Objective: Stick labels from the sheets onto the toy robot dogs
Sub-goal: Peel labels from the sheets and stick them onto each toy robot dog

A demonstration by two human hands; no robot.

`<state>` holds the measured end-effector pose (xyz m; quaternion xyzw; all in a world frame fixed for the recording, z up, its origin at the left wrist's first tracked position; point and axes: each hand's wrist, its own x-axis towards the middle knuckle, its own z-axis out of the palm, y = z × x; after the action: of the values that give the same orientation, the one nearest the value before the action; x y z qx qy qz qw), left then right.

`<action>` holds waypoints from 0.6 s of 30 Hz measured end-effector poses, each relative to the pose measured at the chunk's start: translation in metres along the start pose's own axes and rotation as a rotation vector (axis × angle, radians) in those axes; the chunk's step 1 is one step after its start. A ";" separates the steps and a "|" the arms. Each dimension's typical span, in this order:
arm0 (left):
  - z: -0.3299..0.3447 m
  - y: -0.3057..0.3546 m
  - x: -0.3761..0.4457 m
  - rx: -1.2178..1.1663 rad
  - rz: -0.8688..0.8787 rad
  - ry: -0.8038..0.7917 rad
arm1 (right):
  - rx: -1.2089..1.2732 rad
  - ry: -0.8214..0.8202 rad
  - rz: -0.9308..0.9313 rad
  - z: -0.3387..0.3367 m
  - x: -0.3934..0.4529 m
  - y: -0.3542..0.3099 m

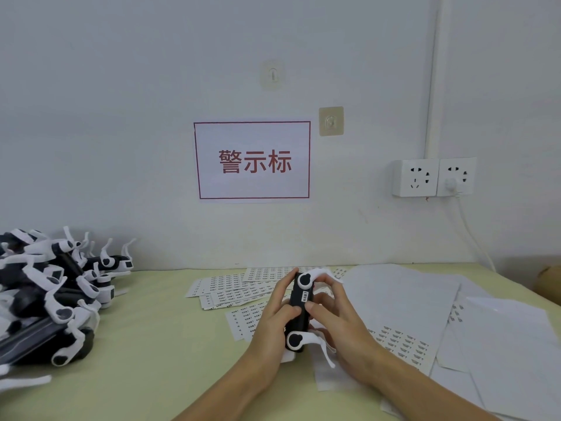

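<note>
A black and white toy robot dog (299, 314) lies on its side above the table's middle, held between both hands. My left hand (273, 317) grips its left side, thumb across the black body. My right hand (337, 317) holds the right side, its thumb pressing just below a small white label (306, 297) stuck on the body. Label sheets (230, 288) with rows of small printed stickers lie fanned on the table behind and under the hands.
A heap of black and white toy robot dogs (57, 296) fills the table's left side. White backing sheets (455, 317) are spread over the right side. A yellow-green table top (145, 344) meets a white wall with a red-framed sign (252, 161) and sockets (434, 177).
</note>
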<state>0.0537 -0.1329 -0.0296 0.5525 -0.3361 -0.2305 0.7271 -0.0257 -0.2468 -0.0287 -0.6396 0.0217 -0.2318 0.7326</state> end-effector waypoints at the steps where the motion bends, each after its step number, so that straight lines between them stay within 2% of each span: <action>1: 0.000 0.000 0.000 -0.004 -0.001 0.005 | -0.001 0.000 0.000 0.000 0.000 0.000; 18: 0.000 -0.002 0.001 -0.017 -0.005 -0.005 | -0.046 -0.008 0.016 0.001 0.001 -0.003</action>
<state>0.0543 -0.1340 -0.0312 0.5466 -0.3345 -0.2367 0.7303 -0.0252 -0.2469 -0.0257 -0.6571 0.0295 -0.2229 0.7195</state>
